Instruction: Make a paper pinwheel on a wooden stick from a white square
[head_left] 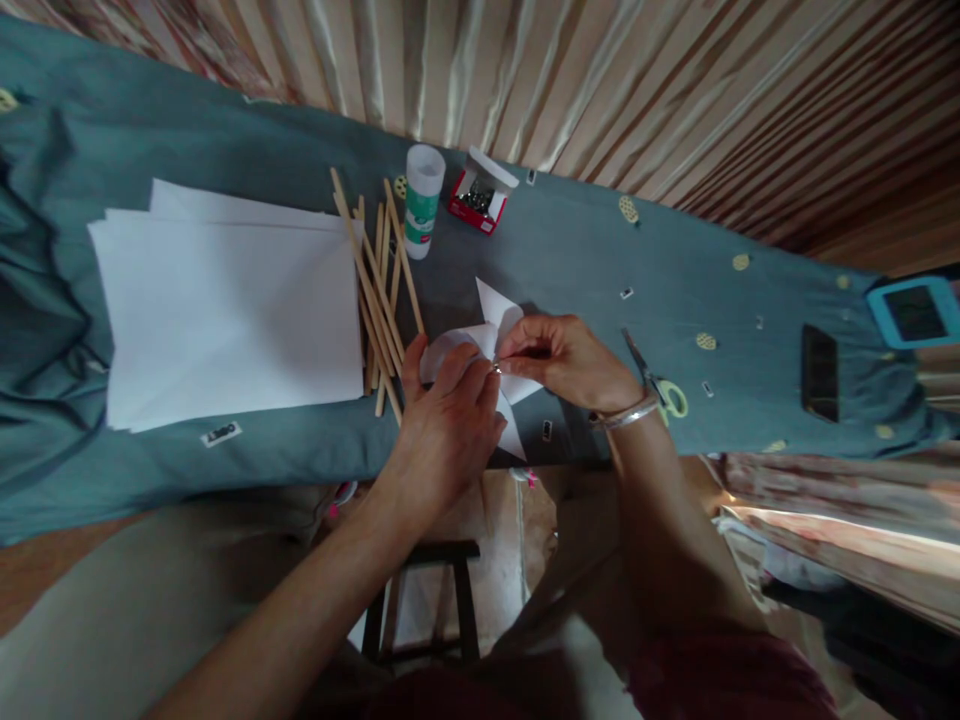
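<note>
Nearest to us are our dark red sleeve (727, 680), our legs (142, 610) in pale trousers, and a dark stool (466, 600) on the tiled floor (497, 520). Past our legs we work at the counter (675, 270), which a teal cloth (45, 330) covers, and the white pinwheel (510, 432) is there by its near edge, between our hands. Our left hand (454, 425) grips the pinwheel, palm down, fingers bent over its folds and thumb out to the side. Our right hand (566, 362) pinches a shiny bit (496, 369) at the pinwheel's centre, too small for us to tell what it is. We wear a silvery bracelet (632, 413) on the right wrist, and the scissors (671, 398) lie just beside it, handles toward us. To the left we have loose wooden sticks (382, 300), heaped near our thumb and partly overlapping the stack of white paper (232, 320). Well apart on the right lie a dark phone (820, 372) and, past it, a blue-framed device (916, 312). Farther back, beyond the pinwheel, we see an upright tube (422, 210) with a green label and, near it, a red box (472, 215), lid raised, holding small metal pieces (477, 197). A pleated curtain (480, 70) hangs behind everything.
</note>
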